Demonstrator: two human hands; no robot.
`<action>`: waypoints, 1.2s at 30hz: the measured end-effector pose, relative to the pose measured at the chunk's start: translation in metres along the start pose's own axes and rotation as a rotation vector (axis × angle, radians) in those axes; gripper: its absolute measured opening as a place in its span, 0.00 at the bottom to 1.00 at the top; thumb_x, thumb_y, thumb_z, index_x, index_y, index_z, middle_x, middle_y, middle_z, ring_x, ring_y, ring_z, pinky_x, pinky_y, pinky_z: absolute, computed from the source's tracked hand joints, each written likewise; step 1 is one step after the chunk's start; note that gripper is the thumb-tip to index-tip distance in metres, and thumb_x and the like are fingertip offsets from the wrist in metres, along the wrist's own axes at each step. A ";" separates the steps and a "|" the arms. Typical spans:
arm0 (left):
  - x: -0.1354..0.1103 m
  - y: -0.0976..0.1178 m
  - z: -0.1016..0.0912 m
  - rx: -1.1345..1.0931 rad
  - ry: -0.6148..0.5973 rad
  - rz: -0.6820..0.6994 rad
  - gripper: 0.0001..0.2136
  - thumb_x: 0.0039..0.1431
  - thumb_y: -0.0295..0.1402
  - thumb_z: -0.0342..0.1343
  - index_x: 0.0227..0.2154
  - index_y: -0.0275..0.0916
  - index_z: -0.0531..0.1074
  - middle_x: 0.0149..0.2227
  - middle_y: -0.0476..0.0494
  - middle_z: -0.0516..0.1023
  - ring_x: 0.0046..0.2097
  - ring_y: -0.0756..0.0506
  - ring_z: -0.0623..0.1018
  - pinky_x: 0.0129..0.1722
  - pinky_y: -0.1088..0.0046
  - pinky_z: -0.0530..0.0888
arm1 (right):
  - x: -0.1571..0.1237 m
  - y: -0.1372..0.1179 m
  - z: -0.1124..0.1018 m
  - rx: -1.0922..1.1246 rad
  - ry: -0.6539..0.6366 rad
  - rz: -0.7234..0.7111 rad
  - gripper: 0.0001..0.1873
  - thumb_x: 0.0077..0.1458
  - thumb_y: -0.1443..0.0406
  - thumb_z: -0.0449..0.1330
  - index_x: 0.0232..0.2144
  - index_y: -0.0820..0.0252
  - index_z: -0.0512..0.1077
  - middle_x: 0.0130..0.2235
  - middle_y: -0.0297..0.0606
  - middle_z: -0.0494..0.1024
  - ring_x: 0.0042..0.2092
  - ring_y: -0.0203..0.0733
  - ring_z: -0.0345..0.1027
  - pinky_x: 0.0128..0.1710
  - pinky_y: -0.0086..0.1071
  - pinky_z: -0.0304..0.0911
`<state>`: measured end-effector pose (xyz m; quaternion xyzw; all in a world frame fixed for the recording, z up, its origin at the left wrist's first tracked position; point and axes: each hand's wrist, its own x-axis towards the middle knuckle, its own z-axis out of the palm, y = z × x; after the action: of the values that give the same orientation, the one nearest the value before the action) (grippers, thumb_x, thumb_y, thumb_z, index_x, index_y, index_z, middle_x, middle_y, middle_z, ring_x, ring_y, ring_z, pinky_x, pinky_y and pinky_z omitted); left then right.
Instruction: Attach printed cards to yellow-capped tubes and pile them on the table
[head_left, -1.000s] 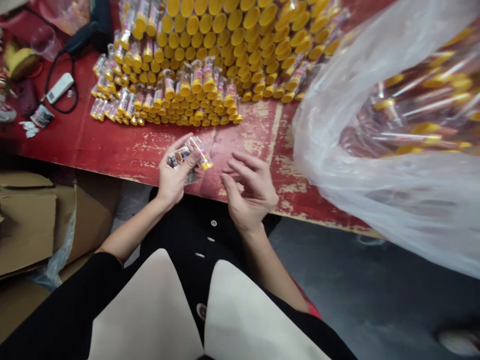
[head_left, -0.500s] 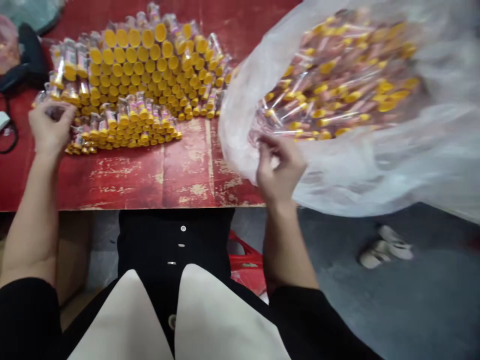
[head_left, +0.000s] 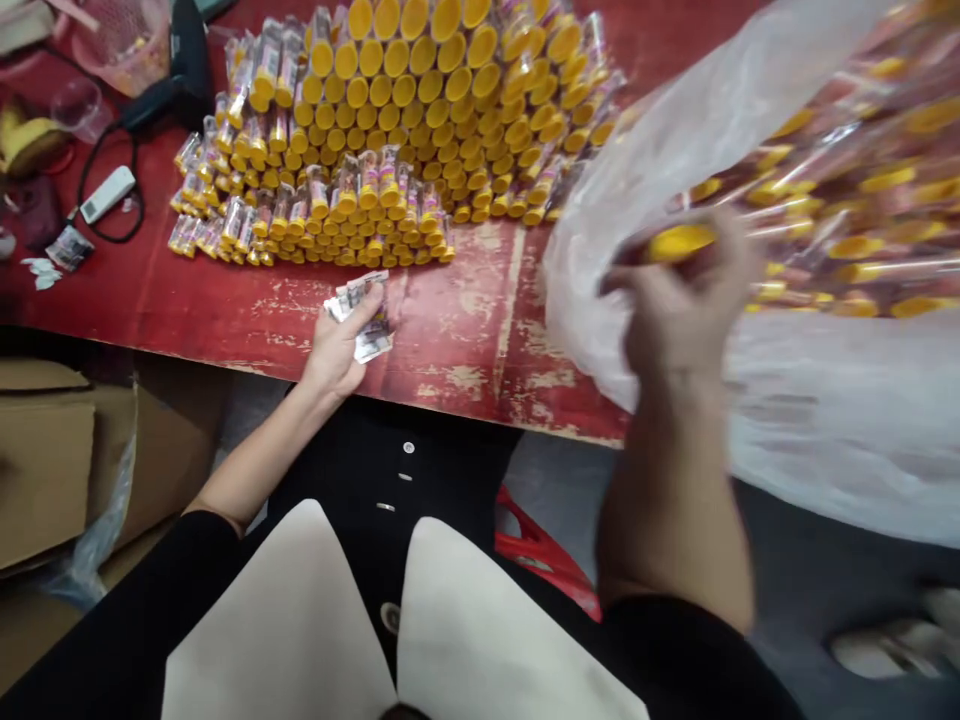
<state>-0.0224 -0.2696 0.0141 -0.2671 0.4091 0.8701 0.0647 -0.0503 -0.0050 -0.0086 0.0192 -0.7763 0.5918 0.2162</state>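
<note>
My left hand [head_left: 339,345] rests on the red table [head_left: 225,300] near its front edge, closed on a small stack of printed labels [head_left: 360,300]. My right hand [head_left: 679,305], blurred by motion, is raised at the mouth of a big clear plastic bag [head_left: 787,400] and grips a clear tube with a yellow cap [head_left: 679,242]. The bag holds many more yellow-capped tubes [head_left: 862,200]. A large pile of stacked yellow-capped tubes [head_left: 420,100] lies on the table beyond my left hand.
A black tool with a cable [head_left: 180,70], a white remote-like switch [head_left: 107,194] and paper scraps [head_left: 67,248] lie at the table's left. Cardboard boxes [head_left: 45,450] stand on the floor to the left. A red stool [head_left: 540,555] shows under me.
My left hand came back from the pile's left end to the table's front edge with labels. My right hand lifted out of the bag's mouth with a tube.
</note>
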 end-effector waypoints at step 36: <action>-0.026 -0.029 0.018 -0.153 0.043 -0.099 0.04 0.58 0.26 0.64 0.34 0.33 0.76 0.41 0.44 0.82 0.54 0.43 0.80 0.54 0.65 0.76 | -0.097 -0.045 0.092 0.180 -0.004 0.077 0.24 0.65 0.44 0.47 0.56 0.45 0.63 0.39 0.38 0.70 0.37 0.40 0.72 0.37 0.38 0.74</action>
<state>0.0013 -0.2342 0.0174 -0.3100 0.3291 0.8885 0.0783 0.0220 -0.1252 -0.0217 0.0098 -0.7207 0.6669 0.1891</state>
